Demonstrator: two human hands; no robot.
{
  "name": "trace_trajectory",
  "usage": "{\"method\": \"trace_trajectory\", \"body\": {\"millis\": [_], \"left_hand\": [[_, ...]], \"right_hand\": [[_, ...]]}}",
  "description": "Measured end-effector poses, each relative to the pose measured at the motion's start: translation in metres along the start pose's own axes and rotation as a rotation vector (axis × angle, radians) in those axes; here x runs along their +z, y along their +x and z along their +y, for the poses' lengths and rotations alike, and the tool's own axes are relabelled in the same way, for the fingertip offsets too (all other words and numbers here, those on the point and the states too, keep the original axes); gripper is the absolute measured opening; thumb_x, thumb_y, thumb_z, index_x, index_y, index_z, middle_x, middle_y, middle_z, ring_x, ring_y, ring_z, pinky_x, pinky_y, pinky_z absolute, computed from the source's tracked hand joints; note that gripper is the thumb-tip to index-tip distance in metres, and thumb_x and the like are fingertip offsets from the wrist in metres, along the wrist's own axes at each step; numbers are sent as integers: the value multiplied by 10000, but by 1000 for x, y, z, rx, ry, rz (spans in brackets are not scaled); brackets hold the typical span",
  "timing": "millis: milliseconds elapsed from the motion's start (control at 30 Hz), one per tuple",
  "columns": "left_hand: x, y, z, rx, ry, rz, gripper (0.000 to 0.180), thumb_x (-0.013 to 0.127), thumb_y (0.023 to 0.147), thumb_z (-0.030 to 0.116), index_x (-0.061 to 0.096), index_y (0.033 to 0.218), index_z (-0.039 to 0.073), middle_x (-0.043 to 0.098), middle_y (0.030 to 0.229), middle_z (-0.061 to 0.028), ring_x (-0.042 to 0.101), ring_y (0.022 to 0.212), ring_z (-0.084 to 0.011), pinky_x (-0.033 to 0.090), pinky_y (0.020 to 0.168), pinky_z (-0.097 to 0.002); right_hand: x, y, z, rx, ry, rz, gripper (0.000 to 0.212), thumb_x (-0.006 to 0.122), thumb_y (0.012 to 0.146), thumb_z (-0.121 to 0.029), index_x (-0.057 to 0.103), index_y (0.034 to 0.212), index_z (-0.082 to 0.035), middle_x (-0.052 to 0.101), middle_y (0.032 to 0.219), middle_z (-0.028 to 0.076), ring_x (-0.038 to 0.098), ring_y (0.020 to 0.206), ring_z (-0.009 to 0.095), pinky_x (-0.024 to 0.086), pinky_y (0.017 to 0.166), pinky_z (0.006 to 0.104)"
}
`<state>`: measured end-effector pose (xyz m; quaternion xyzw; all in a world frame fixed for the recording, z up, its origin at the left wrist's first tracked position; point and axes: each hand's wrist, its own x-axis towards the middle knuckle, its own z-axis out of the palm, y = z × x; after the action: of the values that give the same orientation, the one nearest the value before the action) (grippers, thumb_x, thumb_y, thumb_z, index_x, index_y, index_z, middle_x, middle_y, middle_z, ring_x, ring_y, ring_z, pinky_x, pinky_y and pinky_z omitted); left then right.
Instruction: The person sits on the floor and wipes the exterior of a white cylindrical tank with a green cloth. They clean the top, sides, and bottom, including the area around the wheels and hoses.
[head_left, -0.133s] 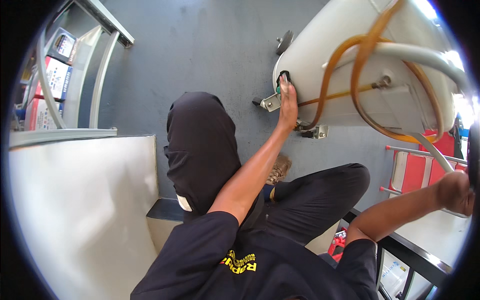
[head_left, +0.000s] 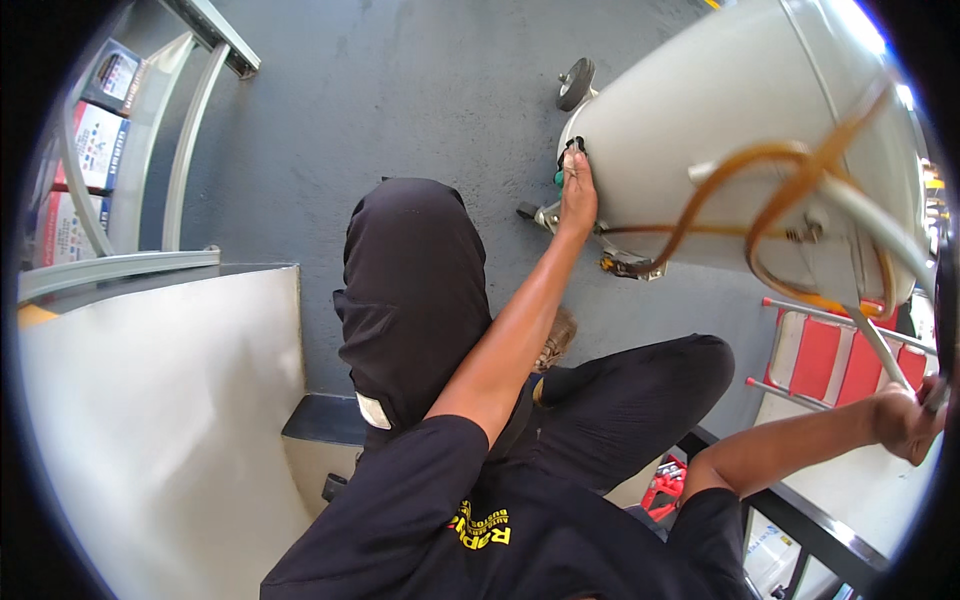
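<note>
A large pale grey tank point(head_left: 690, 150) lies tilted at the upper right, its base toward me. My left hand point(head_left: 576, 195) reaches to the base rim, its fingers closed around a dark and green part point(head_left: 562, 172) there; the fingers hide most of it. At the far right edge my right hand point(head_left: 905, 420) is wrapped round a grey metal tube point(head_left: 880, 345) that runs down from the tank. A looping amber hose point(head_left: 705, 190) hangs across the tank, blurred at its upper end.
Small caster wheels point(head_left: 575, 84) stick out from the tank's base. Behind it stands a red and white folding step point(head_left: 830, 350). At left are a white panel point(head_left: 170, 400) and a metal frame point(head_left: 195, 150) with boxes point(head_left: 100, 145). A black rail point(head_left: 820, 540) runs at lower right.
The tank and its hose have shifted rightward in the picture, and more of the upper caster wheel shows. My right hand sits slightly lower; my left stays at the base.
</note>
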<state>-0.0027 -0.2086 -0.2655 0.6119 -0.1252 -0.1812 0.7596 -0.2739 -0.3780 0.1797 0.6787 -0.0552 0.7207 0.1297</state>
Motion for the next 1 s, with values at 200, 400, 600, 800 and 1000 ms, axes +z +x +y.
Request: {"method": "trace_trajectory", "body": {"millis": [200, 400, 600, 800, 1000], "left_hand": [[48, -2, -11, -166, -97, 172, 803, 297, 1144, 537, 131, 1674, -44, 98, 1755, -261, 61, 1630, -428, 115, 1318, -488], [77, -55, 63, 418, 92, -147, 731, 320, 1145, 484, 129, 1712, 63, 4, 1788, -172, 9, 1651, -358, 23, 1319, -520], [42, 10, -28, 23, -44, 132, 745, 296, 1148, 536, 200, 1689, 33, 226, 1739, -217, 140, 1631, -349, 121, 1320, -493], [43, 43, -67, -221, -115, 246, 784, 302, 1132, 554, 220, 1668, -11, 281, 1686, -285, 246, 1579, -429, 197, 1297, -499], [69, -12, 9, 209, -37, 133, 670, 322, 1152, 451, 285, 1656, 10, 289, 1694, -253, 245, 1586, -404, 168, 1303, -502]], "right_hand": [[-2, 9, 82, 233, 148, 121, 337, 596, 843, -224, 647, 647, 46, 586, 611, 154, 581, 569, 264, 483, 591, 395], [-40, 11, 116, 309, 226, 49, 290, 568, 829, -176, 605, 595, -10, 543, 576, 115, 541, 565, 277, 462, 637, 415], [-9, 2, 61, 268, 105, 22, 360, 517, 913, -242, 584, 601, -76, 522, 567, 75, 554, 601, 250, 430, 639, 401], [-11, 0, 47, 279, 143, 60, 344, 493, 910, -233, 572, 610, -84, 523, 558, 85, 546, 565, 245, 438, 623, 395], [-41, 13, 54, 283, 140, 97, 314, 494, 890, -229, 544, 610, -97, 483, 542, 69, 525, 554, 240, 432, 616, 399]]}}
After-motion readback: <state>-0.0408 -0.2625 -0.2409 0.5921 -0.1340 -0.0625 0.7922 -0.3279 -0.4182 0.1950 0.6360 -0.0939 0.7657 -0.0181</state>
